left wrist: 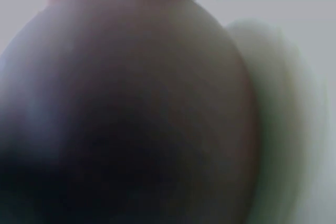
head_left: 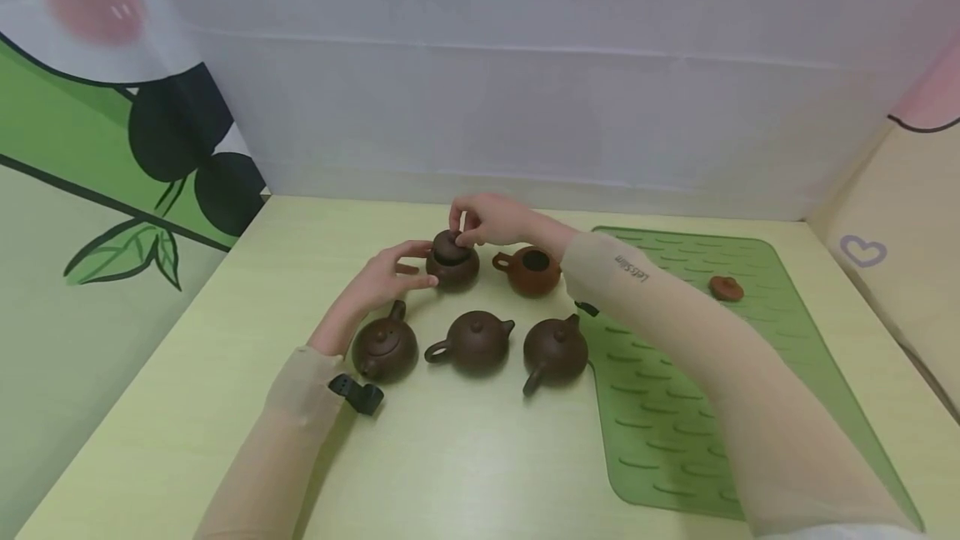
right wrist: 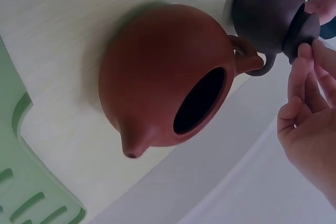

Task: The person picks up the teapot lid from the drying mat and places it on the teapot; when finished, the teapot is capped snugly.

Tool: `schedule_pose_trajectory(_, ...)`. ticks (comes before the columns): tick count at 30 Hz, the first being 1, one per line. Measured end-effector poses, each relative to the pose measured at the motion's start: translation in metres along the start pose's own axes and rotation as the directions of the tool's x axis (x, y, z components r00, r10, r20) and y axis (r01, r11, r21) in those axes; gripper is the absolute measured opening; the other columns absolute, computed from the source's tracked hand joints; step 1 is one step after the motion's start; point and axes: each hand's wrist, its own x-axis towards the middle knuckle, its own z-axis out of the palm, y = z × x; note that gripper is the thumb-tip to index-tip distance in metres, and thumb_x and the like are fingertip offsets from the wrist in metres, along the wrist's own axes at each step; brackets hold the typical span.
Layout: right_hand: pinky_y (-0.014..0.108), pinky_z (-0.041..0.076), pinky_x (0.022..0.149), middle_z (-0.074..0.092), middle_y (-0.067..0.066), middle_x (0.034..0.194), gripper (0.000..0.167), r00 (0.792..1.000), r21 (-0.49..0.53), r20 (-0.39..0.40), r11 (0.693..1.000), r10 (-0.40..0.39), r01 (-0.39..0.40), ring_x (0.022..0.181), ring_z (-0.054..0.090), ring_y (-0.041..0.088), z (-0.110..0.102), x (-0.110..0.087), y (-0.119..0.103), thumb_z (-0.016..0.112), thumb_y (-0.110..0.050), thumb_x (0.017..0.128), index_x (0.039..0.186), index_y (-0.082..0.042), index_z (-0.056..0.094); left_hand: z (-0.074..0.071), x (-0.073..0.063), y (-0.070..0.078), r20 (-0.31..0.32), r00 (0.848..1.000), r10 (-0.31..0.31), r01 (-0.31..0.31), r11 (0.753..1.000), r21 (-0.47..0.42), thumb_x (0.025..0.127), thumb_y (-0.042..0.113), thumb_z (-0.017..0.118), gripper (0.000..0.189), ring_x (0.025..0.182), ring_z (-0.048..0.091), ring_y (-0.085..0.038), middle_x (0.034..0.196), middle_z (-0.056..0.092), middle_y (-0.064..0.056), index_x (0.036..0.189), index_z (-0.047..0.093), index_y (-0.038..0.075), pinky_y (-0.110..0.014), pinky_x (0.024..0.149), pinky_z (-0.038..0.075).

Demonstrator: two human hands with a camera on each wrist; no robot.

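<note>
In the head view, my right hand (head_left: 495,219) pinches the knob of a dark brown lid (head_left: 450,247) between thumb and fingers. That lid sits tilted at the mouth of a dark brown teapot (head_left: 454,275). My left hand (head_left: 382,277) holds this teapot from the left, thumb and fingers on either side. The right wrist view shows the lid (right wrist: 302,32) against the teapot (right wrist: 262,11), with right-hand fingers on it. Beside them stands a lidless reddish-brown teapot (right wrist: 157,72), its round opening dark.
Three lidded dark teapots stand nearer me: left (head_left: 386,348), middle (head_left: 477,344) and right (head_left: 557,352). A blurred teapot body (left wrist: 131,103) fills the left wrist view. A reddish-brown lid (head_left: 726,288) lies on the green mat (head_left: 660,457) at right.
</note>
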Motion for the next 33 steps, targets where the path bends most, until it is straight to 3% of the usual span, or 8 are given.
schedule_pose_trajectory(15, 0.027, 0.048, 0.074, 0.073, 0.006, 0.090, 0.010, 1.000, -0.029, 0.008, 1.000, 0.007, -0.007, 0.082, 0.064, 0.016, 0.010, 0.006, -0.004, 0.068, -0.018, 0.093, 0.101, -0.013, 0.065, -0.001, -0.001, 0.001, 0.009, 1.000, -0.026, 0.026, 1.000, -0.005, 0.094, 0.024, 0.068, 0.064, 0.131, 0.051, -0.046, 0.155, 0.041, -0.016, 0.150, 0.040, 0.012, -0.057, 0.107, 0.045)
schedule_pose_trajectory(33, 0.029, 0.048, 0.079, 0.068, 0.007, 0.096, 0.013, 1.000, -0.023, 0.009, 1.000, 0.013, -0.013, 0.087, 0.062, 0.019, 0.019, 0.004, -0.002, 0.063, -0.019, 0.097, 0.106, -0.011, 0.059, -0.001, 0.001, -0.005, 0.018, 0.999, -0.039, 0.040, 0.999, -0.022, 0.094, 0.024, 0.068, 0.064, 0.132, 0.050, -0.045, 0.156, 0.040, -0.014, 0.151, 0.040, 0.014, -0.056, 0.108, 0.045)
